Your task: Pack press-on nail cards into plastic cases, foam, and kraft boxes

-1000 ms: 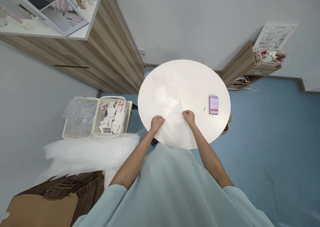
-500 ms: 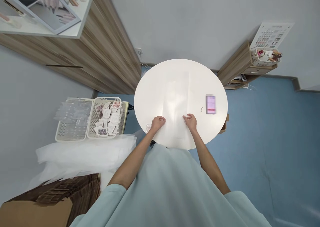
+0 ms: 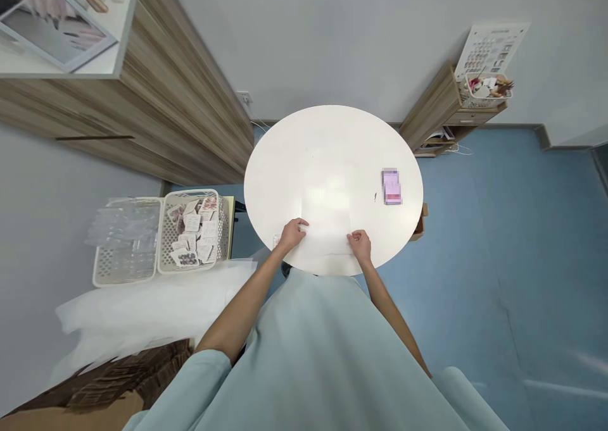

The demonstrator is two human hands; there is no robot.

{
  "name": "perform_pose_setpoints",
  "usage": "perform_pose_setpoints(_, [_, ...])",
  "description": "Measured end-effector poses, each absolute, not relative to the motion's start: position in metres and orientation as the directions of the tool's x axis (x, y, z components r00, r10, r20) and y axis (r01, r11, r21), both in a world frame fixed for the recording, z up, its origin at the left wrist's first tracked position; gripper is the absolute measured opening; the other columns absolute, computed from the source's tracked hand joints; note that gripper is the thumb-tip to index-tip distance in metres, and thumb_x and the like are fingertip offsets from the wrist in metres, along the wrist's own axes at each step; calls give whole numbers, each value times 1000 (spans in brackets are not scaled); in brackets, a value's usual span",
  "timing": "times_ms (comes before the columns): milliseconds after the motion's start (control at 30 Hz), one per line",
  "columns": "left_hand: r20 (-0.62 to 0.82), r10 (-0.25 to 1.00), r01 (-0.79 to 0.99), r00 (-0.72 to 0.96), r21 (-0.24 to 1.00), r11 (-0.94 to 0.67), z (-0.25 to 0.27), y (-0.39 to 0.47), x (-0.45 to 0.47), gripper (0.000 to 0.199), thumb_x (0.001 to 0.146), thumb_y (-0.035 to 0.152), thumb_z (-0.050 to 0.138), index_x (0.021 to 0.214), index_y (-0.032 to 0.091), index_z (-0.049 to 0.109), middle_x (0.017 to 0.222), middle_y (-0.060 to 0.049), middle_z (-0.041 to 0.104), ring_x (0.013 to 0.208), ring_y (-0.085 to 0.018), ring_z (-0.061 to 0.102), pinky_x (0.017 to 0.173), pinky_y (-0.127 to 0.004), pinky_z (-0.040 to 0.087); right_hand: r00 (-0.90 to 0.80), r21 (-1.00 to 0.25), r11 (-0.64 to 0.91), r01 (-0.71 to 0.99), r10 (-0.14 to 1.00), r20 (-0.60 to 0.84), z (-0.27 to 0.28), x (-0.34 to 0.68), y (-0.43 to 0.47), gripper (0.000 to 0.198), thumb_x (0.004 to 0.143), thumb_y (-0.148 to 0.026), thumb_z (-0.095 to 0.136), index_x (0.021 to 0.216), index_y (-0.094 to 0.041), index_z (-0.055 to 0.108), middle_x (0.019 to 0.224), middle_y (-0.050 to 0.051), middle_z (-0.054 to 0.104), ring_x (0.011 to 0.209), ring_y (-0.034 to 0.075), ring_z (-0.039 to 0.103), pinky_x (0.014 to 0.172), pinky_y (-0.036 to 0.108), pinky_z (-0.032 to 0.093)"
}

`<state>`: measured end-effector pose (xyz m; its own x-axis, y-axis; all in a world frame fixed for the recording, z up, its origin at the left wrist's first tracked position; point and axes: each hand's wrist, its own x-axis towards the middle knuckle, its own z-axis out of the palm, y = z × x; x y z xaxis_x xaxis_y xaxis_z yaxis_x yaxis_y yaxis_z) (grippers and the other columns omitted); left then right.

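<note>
A thin, whitish see-through sheet (image 3: 325, 223) lies on the white oval table (image 3: 270, 165), between my two hands. At its left edge my left hand (image 3: 293, 233) is closed, with thumb and fingertips pinching the sheet. My right hand (image 3: 360, 245) pinches the opposite edge near the lower corner. The sheet's outline is faint against the glossy tabletop. Beside my left wrist, a small clear packet (image 3: 276, 239) sits at the table's edge, partly covered by the arm.
A phone (image 3: 392, 187) with a lit, blurred screen lies right of the sheet, near a small dark piece (image 3: 375, 197). To the left stand a basket of cards (image 3: 219, 235) and a basket of clear plastic packs (image 3: 101, 269), above white sheeting (image 3: 156, 301).
The sheet covers a much shorter stretch of table; its far part no longer reaches toward the back. Both hands keep pinching its sides. The whole view has shifted slightly.
</note>
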<state>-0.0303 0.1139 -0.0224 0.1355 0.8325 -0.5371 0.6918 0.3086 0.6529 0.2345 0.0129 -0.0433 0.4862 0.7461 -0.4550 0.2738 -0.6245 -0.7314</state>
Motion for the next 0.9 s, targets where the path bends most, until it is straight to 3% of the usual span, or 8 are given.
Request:
perform_pose_setpoints(133, [-457, 879, 701, 134, 671, 242, -18, 110, -50, 36, 81, 10, 60, 112, 23, 74, 114, -6, 71, 95, -22, 70, 86, -33, 56, 479, -739, -601, 304, 767, -426, -42, 241, 18, 21, 83, -44, 67, 88, -26, 58, 96, 6, 76, 79, 23, 73, 78, 35, 55])
perform_pose_setpoints(267, [-301, 932, 745, 204, 665, 52, -18, 97, -82, 30, 87, 24, 66, 116, 24, 71, 130, -9, 67, 119, -30, 65, 104, -42, 54, 489, -735, -605, 306, 762, -425, -41, 244, 21, 23, 82, -45, 69, 86, -25, 58, 94, 6, 76, 79, 23, 72, 79, 35, 54])
perform_pose_setpoints(400, [-277, 903, 789, 330, 606, -102, -22, 76, -116, 47, 84, 38, 74, 129, 25, 68, 140, -12, 65, 133, -37, 56, 114, -50, 49, 516, -730, -610, 308, 752, -411, -41, 248, 19, 26, 82, -47, 70, 87, -25, 58, 95, 7, 76, 80, 24, 72, 79, 36, 55])
perform_pose_setpoints(633, [-302, 856, 805, 419, 560, -197, -26, 57, -134, 66, 82, 23, 70, 147, 27, 58, 152, -13, 58, 142, -39, 51, 120, -54, 44, 506, -692, -647, 320, 734, -453, -42, 248, 1, 27, 83, -45, 71, 97, -25, 58, 98, 5, 76, 79, 22, 72, 75, 35, 56])
perform_pose_setpoints(900, [-249, 823, 719, 511, 648, -251, -9, 68, -66, 70, 88, 26, 71, 155, 24, 49, 156, -12, 55, 145, -37, 47, 122, -51, 42, 487, -662, -691, 289, 702, -520, -38, 246, -16, 25, 85, -42, 68, 102, -24, 65, 90, 0, 77, 76, 20, 75, 76, 32, 58])
